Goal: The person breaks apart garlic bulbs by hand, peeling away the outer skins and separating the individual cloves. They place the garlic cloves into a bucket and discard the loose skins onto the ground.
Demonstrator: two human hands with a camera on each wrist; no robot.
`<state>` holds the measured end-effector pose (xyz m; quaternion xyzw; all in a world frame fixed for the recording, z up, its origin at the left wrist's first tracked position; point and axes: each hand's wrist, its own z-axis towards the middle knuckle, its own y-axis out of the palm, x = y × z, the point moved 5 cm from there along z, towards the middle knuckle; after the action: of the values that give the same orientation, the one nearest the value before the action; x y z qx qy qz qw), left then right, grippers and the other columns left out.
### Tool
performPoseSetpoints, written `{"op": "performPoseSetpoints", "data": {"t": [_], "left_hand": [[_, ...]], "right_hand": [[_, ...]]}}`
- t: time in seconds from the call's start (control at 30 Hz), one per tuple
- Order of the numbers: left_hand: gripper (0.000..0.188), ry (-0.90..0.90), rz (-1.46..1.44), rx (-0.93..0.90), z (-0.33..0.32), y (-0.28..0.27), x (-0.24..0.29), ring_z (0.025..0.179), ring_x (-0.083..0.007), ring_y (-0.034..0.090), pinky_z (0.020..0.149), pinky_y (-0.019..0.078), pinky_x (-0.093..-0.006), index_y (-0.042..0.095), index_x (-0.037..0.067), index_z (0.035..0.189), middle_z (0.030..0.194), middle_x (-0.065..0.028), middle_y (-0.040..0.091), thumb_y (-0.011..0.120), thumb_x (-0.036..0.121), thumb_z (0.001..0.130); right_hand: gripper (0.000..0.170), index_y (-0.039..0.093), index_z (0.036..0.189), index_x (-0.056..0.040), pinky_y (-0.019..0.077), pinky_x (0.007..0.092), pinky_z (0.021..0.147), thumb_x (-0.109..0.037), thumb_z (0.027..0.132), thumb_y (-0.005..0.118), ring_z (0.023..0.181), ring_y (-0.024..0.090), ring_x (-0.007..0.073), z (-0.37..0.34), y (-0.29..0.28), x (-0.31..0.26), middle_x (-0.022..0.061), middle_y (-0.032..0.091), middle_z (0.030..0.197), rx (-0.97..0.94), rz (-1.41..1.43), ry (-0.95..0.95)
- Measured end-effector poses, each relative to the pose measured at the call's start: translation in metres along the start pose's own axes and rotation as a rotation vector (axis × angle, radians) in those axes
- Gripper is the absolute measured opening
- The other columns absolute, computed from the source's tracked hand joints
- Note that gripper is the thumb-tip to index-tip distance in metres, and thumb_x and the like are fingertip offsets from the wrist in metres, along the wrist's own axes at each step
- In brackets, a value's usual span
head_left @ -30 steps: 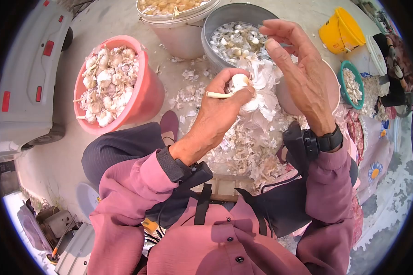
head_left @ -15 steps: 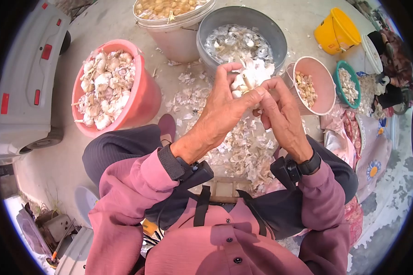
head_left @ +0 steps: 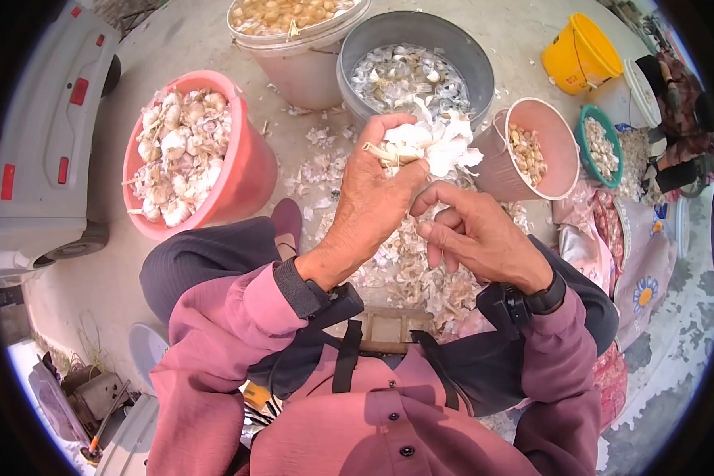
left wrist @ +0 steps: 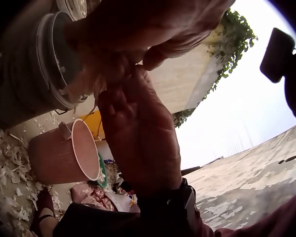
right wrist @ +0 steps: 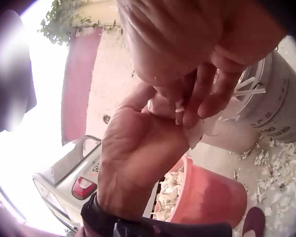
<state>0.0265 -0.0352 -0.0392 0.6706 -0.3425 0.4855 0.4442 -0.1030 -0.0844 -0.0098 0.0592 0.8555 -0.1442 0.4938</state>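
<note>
Right hand (head_left: pixel 476 230) drawing down off the garlic bulb (head_left: pixel 404 139), stem (head_left: pixel 379 152) swinging round to point left

Half a second back, both hands were meeting at the bulb; now the right is hanging just below and beside it, fingers loosely bent, thumb and forefinger standing slightly apart, nothing visibly held. Left hand (head_left: pixel 373 194) is gripping the bulb, thumb pressing from below, fingers curling round behind. Loose white skin (head_left: pixel 454 151) is flaring out beyond the thumb. Bulb is being held up in front of the person, on the near side of a grey tub (head_left: pixel 484 67), itself holding wet skins and a few pale bulbs.

Pink tub (head_left: pixel 254 178) is standing to the left, heaped with unpeeled garlic. Pale pink bucket (head_left: pixel 496 170) is leaning open-mouthed on the right, brownish cloves lying inside. Teal basket (head_left: pixel 584 151) is sitting beyond it, yellow bucket (head_left: pixel 567 63) farther off. White bucket (head_left: pixel 309 75) is standing beside the grey tub, yellowish cloves filling its top. Papery peelings (head_left: pixel 424 274) are littering the ground between the person's feet
</note>
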Motion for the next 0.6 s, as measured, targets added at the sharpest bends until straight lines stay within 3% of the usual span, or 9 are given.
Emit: {"op": "performPoseSetpoints", "data": {"t": [0.03, 0.1, 0.13, 0.17, 0.23, 0.27, 0.43, 0.5, 0.6], "left_hand": [[0.054, -0.003, 0.001, 0.002, -0.001, -0.001, -0.001, 0.101, -0.0114, 0.055, 0.084, 0.0471, -0.0272, 0.038, 0.01, 0.137, 0.116, -0.0043, 0.055, 0.061, 0.005, 0.089], [0.054, 0.257, 0.33, -0.038, -0.002, 0.003, 0.008, 0.097, -0.0115, 0.056, 0.081, 0.0478, -0.0276, 0.038, 0.008, 0.135, 0.113, -0.0048, 0.055, 0.059, 0.0, 0.086], [0.054, 0.254, 0.329, -0.046, -0.003, 0.004, 0.008, 0.097, -0.0115, 0.056, 0.081, 0.0478, -0.0276, 0.038, 0.008, 0.135, 0.113, -0.0048, 0.055, 0.059, 0.0, 0.086], [0.054, 0.241, 0.325, -0.067, -0.005, 0.007, 0.007, 0.097, -0.0124, 0.056, 0.08, 0.0481, -0.0284, 0.037, 0.007, 0.133, 0.111, -0.0057, 0.055, 0.06, -0.001, 0.085], [0.055, 0.227, 0.323, -0.098, -0.006, 0.013, 0.006, 0.096, -0.0132, 0.056, 0.079, 0.0483, -0.0291, 0.037, 0.007, 0.132, 0.11, -0.0066, 0.055, 0.06, -0.003, 0.083], [0.055, 0.263, 0.433, -0.089, -0.008, 0.014, 0.008, 0.096, -0.016, 0.057, 0.079, 0.0485, -0.0304, 0.036, 0.006, 0.132, 0.11, -0.0085, 0.055, 0.06, -0.003, 0.082], [0.06, 0.348, 0.712, -0.146, -0.011, 0.018, 0.008, 0.098, -0.03, 0.059, 0.083, 0.0484, -0.038, 0.035, 0.003, 0.132, 0.113, -0.0175, 0.055, 0.059, -0.005, 0.078], [0.065, 0.558, 0.966, -0.168, -0.016, 0.022, 0.011, 0.102, -0.0406, 0.056, 0.089, 0.0458, -0.0441, 0.033, 0.0, 0.134, 0.118, -0.0232, 0.053, 0.058, -0.006, 0.074], [0.069, 0.506, 0.981, -0.233, -0.017, 0.021, 0.009, 0.106, -0.044, 0.054, 0.091, 0.0432, -0.0469, 0.033, -0.002, 0.135, 0.122, -0.0256, 0.051, 0.057, -0.007, 0.071]], "right_hand": [[0.015, 0.054, 0.105, -0.0033, 0.0432, 0.0239, 0.054, -0.014, 0.097, 0.06, 0.06, 0.058, 0.0078, -0.007, -0.005, -0.005, -0.0007, 0.059, 0.062, -0.002, 0.002, 0.001], [0.014, 0.058, 0.098, -0.0028, 0.0411, 0.023, 0.052, -0.015, 0.094, 0.063, 0.057, 0.055, 0.0076, -0.019, -0.027, -0.016, 0.0002, 0.057, 0.063, 0.249, 0.16, -0.223], [0.013, 0.061, 0.093, -0.0024, 0.0383, 0.0226, 0.052, -0.013, 0.09, 0.067, 0.058, 0.053, 0.0073, -0.025, -0.035, -0.021, 0.0012, 0.056, 0.068, 0.469, 0.204, -0.336], [0.013, 0.061, 0.093, -0.0024, 0.0383, 0.0226, 0.052, -0.013, 0.09, 0.067, 0.058, 0.053, 0.0073, -0.023, -0.039, -0.017, 0.0012, 0.056, 0.068, 0.477, 0.207, -0.328], [0.016, 0.062, 0.095, -0.0031, 0.0385, 0.0227, 0.054, -0.014, 0.087, 0.07, 0.063, 0.053, 0.0078, -0.021, -0.053, -0.026, 0.0017, 0.057, 0.077, 0.688, -0.288, -0.602], [0.017, 0.063, 0.096, -0.0032, 0.0416, 0.0257, 0.056, -0.012, 0.084, 0.071, 0.066, 0.054, 0.0118, -0.022, -0.051, -0.03, 0.004, 0.057, 0.082, 0.697, -0.454, -0.622], [0.017, 0.06, 0.094, -0.0021, 0.0464, 0.035, 0.058, -0.011, 0.082, 0.07, 0.066, 0.057, 0.0223, -0.012, -0.034, -0.017, 0.009, 0.056, 0.084, 0.611, -0.493, -0.584], [0.014, 0.058, 0.092, -0.0023, 0.0482, 0.0376, 0.059, -0.007, 0.083, 0.068, 0.069, 0.06, 0.027, -0.009, -0.027, -0.01, 0.0101, 0.055, 0.083, 0.618, -0.679, -0.614], [0.012, 0.058, 0.093, -0.0031, 0.0492, 0.0392, 0.061, -0.003, 0.083, 0.065, 0.071, 0.061, 0.0308, -0.009, -0.019, -0.005, 0.0115, 0.053, 0.082, 0.583, -0.813, -0.671]]}}
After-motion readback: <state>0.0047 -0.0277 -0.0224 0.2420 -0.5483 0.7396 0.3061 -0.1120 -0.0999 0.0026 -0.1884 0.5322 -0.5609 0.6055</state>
